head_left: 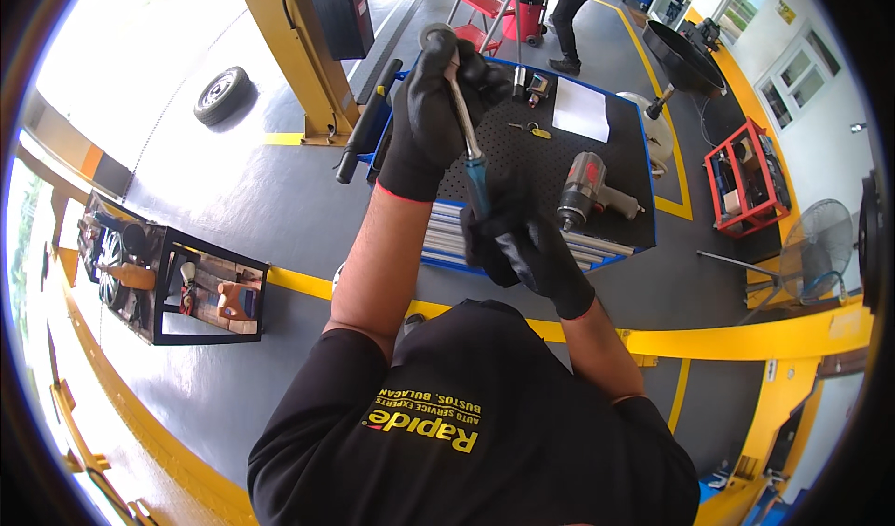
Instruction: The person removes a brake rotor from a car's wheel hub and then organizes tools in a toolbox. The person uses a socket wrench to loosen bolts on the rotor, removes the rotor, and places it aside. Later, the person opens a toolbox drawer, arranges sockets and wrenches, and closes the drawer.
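Both my hands wear black gloves and hold a torque wrench [476, 183] with a metal shaft and blue grip, tilted above the tool cart [533, 164]. My left hand [431, 107] is closed around its upper end, where a round grey head shows past the fingers. Down at the blue grip's lower end, my right hand [522, 242] is closed on the tool; its fingertips are partly hidden. A grey and red impact wrench [585, 189] lies on the perforated black cart top, right of my hands. Beyond it are a white paper sheet [580, 109] and a key with a yellow tag [540, 133].
A yellow lift post [294, 51] stands beyond the cart at left, near a tire [223, 95]. A black-framed bin [210, 293] is on my left. On the right are a red trolley [749, 179], a fan [818, 242] and a black drain pan [683, 57]. Another person [572, 13] stands far ahead.
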A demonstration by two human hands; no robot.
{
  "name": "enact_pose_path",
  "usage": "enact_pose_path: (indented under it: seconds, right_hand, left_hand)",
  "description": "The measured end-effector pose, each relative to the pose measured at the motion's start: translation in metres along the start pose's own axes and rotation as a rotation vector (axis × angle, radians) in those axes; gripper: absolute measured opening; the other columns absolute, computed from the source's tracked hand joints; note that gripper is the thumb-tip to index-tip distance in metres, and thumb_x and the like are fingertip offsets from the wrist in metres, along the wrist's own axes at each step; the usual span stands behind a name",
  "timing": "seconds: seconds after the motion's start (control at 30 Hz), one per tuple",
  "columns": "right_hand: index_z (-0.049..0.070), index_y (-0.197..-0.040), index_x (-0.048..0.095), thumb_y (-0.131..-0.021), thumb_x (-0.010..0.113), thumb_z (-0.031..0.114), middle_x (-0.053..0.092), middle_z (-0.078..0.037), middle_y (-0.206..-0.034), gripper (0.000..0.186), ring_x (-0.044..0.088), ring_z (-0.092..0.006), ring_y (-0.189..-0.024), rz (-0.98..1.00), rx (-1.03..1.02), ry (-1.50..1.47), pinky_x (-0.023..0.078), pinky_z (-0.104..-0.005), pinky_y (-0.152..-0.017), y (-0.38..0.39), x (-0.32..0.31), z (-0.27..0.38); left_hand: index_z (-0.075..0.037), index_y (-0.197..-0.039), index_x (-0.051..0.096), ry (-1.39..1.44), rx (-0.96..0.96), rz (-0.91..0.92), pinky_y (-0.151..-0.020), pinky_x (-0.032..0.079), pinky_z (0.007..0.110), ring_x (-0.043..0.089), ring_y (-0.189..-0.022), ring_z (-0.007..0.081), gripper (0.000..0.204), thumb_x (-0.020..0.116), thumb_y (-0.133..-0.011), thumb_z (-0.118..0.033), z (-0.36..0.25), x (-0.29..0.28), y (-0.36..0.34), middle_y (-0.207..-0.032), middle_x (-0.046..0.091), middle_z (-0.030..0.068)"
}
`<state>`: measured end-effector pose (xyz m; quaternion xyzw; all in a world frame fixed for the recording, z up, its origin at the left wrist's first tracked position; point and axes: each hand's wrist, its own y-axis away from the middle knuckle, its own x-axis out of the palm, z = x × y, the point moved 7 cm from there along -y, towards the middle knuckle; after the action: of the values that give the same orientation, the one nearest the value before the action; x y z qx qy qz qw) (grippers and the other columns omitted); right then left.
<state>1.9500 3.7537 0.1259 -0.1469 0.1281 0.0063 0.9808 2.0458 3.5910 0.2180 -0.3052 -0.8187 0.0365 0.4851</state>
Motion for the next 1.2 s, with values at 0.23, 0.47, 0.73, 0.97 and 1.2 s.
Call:
enact_pose_path:
  seconds: [0.23,0.47,0.73,0.97,1.2]
  right_hand:
    - [0.004,-0.143,0.060,-0.105,0.068,0.006,0.073,-0.015,-0.124,0.039,0.074,-0.0270,-0.107,-0.106,-0.105,-0.077,0.056,-0.0382,-0.098,-0.013,0.000,0.019]
    - [0.002,-0.133,0.065,-0.111,0.060,0.016,0.068,-0.022,-0.133,0.026,0.069,-0.0349,-0.117,-0.134,-0.217,0.113,0.053,-0.0407,-0.102,-0.020,0.011,0.046]
    - [0.002,-0.131,0.065,-0.107,0.058,0.007,0.066,-0.023,-0.138,0.026,0.069,-0.0433,-0.118,-0.164,-0.344,0.190,0.056,-0.0464,-0.100,0.011,0.016,0.064]
    - [0.001,-0.131,0.064,-0.107,0.060,0.008,0.070,-0.025,-0.117,0.025,0.072,-0.0448,-0.100,-0.233,-0.324,0.220,0.058,-0.0471,-0.087,-0.010,-0.004,0.086]
    - [0.003,-0.151,0.053,-0.106,0.065,0.009,0.072,-0.023,-0.111,0.047,0.075,-0.0417,-0.094,-0.222,-0.346,0.265,0.060,-0.0462,-0.078,0.027,0.012,0.111]
  left_hand:
    - [-0.019,-0.096,0.058,0.021,0.093,-0.085,-0.051,0.026,0.026,0.032,-0.058,0.0065,0.034,0.058,-0.114,-0.048,-0.003,-0.001,0.025,-0.070,0.031,-0.0081]
    - [-0.018,-0.091,0.051,-0.227,0.082,-0.315,-0.047,0.024,0.026,0.031,-0.055,0.0058,0.037,0.054,-0.115,-0.046,0.007,0.030,0.068,-0.067,0.031,-0.0063]
    - [-0.018,-0.090,0.054,-0.058,0.170,-0.208,-0.047,0.023,0.027,0.028,-0.053,0.0051,0.039,0.053,-0.115,-0.048,-0.031,0.017,0.056,-0.065,0.027,-0.0081]
    - [-0.017,-0.087,0.051,-0.268,0.109,-0.222,-0.048,0.026,0.028,0.030,-0.052,0.0068,0.044,0.054,-0.114,-0.052,-0.001,0.065,0.076,-0.063,0.029,-0.0074]
    - [-0.018,-0.087,0.052,-0.113,0.055,-0.155,-0.046,0.024,0.027,0.029,-0.051,0.0061,0.041,0.054,-0.115,-0.047,-0.030,0.050,0.063,-0.066,0.032,-0.0076]
